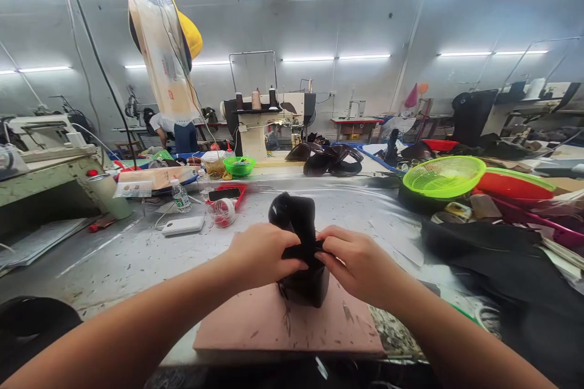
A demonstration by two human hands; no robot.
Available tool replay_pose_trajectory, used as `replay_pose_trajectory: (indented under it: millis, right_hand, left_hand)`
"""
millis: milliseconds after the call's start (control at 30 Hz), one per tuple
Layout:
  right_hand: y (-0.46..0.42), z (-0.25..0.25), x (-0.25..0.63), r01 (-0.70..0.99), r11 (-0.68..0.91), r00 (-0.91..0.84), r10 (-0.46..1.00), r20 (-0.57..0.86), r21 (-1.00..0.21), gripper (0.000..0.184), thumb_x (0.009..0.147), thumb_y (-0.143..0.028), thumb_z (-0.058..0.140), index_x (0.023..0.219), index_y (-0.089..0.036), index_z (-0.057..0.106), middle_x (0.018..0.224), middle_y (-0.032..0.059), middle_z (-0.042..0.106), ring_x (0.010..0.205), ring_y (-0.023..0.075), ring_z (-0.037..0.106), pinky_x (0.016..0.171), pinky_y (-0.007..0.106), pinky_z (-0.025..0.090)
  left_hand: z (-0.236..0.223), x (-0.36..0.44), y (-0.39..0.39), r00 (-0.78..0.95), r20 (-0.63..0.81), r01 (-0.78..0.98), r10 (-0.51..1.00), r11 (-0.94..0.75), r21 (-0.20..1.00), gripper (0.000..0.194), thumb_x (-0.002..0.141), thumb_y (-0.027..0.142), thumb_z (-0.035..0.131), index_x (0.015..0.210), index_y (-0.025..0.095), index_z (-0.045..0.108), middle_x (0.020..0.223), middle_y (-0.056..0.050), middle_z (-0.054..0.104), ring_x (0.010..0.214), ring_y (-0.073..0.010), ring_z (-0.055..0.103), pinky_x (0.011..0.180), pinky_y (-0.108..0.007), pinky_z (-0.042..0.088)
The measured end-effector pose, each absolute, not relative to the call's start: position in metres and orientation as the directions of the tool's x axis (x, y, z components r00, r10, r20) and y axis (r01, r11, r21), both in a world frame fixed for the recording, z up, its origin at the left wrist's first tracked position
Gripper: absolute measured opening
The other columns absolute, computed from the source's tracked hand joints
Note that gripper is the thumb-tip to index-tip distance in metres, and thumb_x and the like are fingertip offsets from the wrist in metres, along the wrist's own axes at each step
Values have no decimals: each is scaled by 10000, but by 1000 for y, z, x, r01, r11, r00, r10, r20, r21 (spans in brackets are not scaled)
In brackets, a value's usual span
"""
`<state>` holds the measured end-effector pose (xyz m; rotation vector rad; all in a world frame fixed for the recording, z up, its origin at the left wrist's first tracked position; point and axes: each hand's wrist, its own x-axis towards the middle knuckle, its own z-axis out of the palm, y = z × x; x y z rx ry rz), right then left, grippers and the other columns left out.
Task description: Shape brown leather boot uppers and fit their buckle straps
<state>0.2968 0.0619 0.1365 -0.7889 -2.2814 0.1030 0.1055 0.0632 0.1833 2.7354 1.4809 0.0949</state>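
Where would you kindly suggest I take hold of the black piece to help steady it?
Probably by the upper part of the black piece, coming from the far side: that part rises above the left hand and right hand, which grip the middle from either side.

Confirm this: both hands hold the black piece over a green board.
Wrong colour: the head view shows that the board is pink, not green. The left hand and right hand do hold the black piece over it.
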Motion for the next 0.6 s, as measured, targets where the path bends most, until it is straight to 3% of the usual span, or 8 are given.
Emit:
replay_pose_trajectory:
  millis: [100,200,300,367,500,600]
  right_hand:
    - [65,137,300,479,798,-514,593,620,-365,209,822,-181,434,630,-167,514,812,70,592,631,136,542,574,269,449]
    - [73,135,305,324,735,-494,668,556,-595,137,737,-245,587,637,-158,553,938,74,585,713,142,562,633,267,466]
    - [82,128,305,87,570,-592,689,417,-817,231,674,-342,667,802,-159,608,937,57,592,798,169,569,695,284,473]
    - [85,121,302,-40,430,-673,655,342,-902,303,691,-372,655,898,-158,603,852,33,603,776,162,567,702,285,470]
    - [84,113,300,-193,263,-806,506,305,-945,351,715,-438,627,898,-139,612,830,27,594,803,160,556,759,286,445]
    - [85,115,305,-183,341,-825,457,333,-922,343,747,-458,588,844,-132,627,824,29,570,808,161,539,753,282,437]
  left_hand:
    - [182,105,65,585,95,793,805,-593,144,171,782,329,542,732,202,644,656,-1,636,642,-147,551,601,-241,363]
    - [188,102,66,633,166,716,756,-653,245,124,771,261,566,707,183,638,629,14,607,633,-123,517,645,-236,367]
    - [195,94,66,648,201,645,735,-670,367,141,764,254,571,674,159,625,593,21,558,615,-113,498,620,-219,367]
    - [198,90,66,657,195,597,728,-660,455,148,759,260,576,676,151,632,606,16,550,622,-112,504,606,-211,372]
    - [200,87,60,676,223,453,703,-634,627,171,765,291,577,705,144,643,691,-12,582,683,-124,526,645,-214,405]
    - [197,88,54,654,290,391,699,-640,662,230,768,328,576,643,140,615,652,-18,560,666,-129,507,636,-226,406]
